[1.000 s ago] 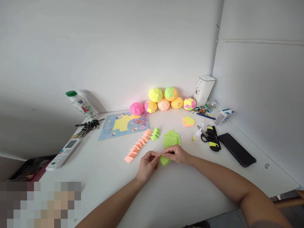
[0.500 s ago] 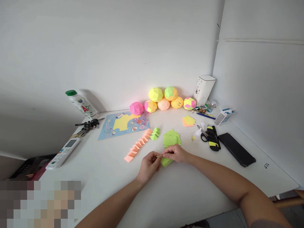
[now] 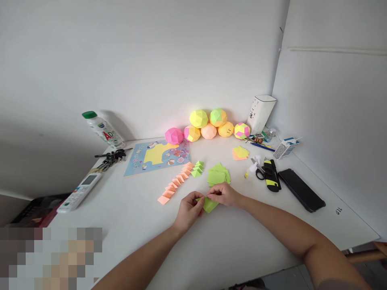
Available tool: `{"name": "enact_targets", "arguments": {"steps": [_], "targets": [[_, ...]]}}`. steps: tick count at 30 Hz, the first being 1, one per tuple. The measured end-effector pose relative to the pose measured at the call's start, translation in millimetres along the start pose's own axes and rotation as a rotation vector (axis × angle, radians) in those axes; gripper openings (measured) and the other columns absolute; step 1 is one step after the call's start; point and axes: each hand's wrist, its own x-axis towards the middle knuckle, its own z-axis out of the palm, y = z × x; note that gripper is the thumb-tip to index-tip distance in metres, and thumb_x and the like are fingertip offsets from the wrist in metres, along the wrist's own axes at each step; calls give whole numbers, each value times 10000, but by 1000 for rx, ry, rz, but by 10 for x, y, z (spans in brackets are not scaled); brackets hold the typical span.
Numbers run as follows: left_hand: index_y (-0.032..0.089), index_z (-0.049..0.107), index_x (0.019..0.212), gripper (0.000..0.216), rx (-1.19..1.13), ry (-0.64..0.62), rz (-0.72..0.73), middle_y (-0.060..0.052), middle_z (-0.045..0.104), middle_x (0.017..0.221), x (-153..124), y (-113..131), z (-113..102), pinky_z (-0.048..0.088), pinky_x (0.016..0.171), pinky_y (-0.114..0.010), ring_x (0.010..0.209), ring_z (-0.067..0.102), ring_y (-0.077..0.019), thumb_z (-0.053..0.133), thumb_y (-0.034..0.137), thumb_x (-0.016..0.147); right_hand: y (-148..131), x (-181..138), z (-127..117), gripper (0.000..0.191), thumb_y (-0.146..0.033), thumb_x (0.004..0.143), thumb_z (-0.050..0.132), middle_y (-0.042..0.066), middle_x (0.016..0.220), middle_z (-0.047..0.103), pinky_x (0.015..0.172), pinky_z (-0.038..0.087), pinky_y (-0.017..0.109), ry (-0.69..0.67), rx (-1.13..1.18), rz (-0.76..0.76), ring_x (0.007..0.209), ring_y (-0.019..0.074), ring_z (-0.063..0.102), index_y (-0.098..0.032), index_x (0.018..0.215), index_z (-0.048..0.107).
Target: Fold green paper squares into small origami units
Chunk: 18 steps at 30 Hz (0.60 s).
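Note:
Between both hands is a green paper square [image 3: 211,205], held low over the near side of the table. My left hand [image 3: 190,209] pinches its left edge with thumb and fingertips. My right hand [image 3: 224,195] is closed at its upper edge, fingertips pressed together; part of the sheet hides under the fingers. Just beyond lies a loose stack of green paper squares [image 3: 217,176]. To the left of the stack stand several folded green pieces [image 3: 197,168], beside a slanting row of folded peach pieces [image 3: 175,184].
Faceted paper balls [image 3: 208,131] are piled against the wall. Scissors [image 3: 260,173], a yellow-black cutter [image 3: 271,179] and a black phone [image 3: 301,190] lie on the right. A blue picture board [image 3: 136,167], keys [image 3: 111,159], a remote [image 3: 79,192] and a bottle [image 3: 104,131] are on the left.
The green square between my hands now shows more of its face, and my fingertips have moved slightly apart. The view has shifted a little; the other things lie as before.

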Motion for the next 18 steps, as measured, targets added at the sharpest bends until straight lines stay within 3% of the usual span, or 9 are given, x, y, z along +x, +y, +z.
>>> {"name": "enact_targets", "arguments": {"steps": [10, 18], "targets": [[181, 493, 734, 277, -187, 46, 30, 55, 523, 459, 26, -43, -21, 348, 424, -205, 400, 447, -90, 580, 441, 768, 50, 14, -25, 196, -312, 755, 601, -57, 539, 395, 429, 242, 202, 82, 182, 42, 469, 64, 308, -140, 672, 557], [177, 497, 718, 309, -100, -23, 17, 66, 498, 450, 18, -23, -8, 328, 432, -193, 396, 423, -75, 609, 464, 746, -71, -11, 31, 131, -243, 767, 573, -26, 599, 479, 483, 304, 212, 89, -17, -104, 522, 80, 380, -138, 692, 594]]}}
